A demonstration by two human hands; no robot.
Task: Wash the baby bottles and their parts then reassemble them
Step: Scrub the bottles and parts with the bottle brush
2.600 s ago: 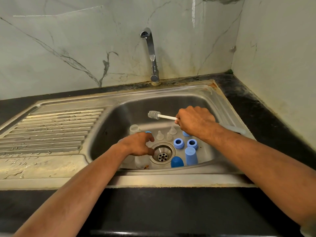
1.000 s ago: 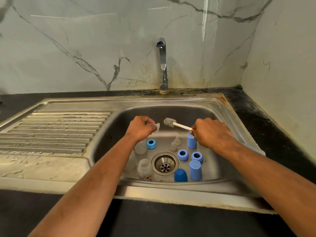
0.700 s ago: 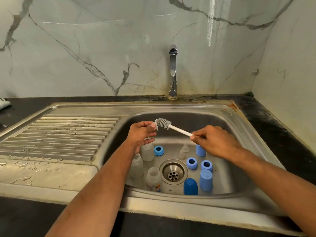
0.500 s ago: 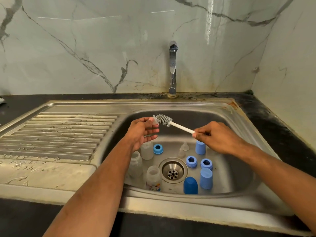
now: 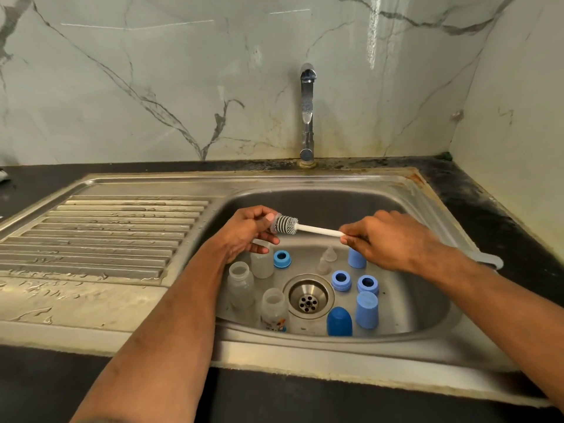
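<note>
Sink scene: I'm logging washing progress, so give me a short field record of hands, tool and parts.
left hand: pinches a small clear nipple at the brush head
right hand: grips the white brush handle
brush: grey bristle head against the nipple, held above the basin
sink: three open clear bottles, three blue rings, blue caps, loose nipples around the drain
tap: no water visible

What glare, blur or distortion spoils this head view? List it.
Head view: bright streaks of glare on the marble wall; the wide-angle lens bows the steel sink's front rim; the small clear teat in the left hand is soft and hard to make out against the grey-bristled white brush; the hands are otherwise evenly lit.
</note>
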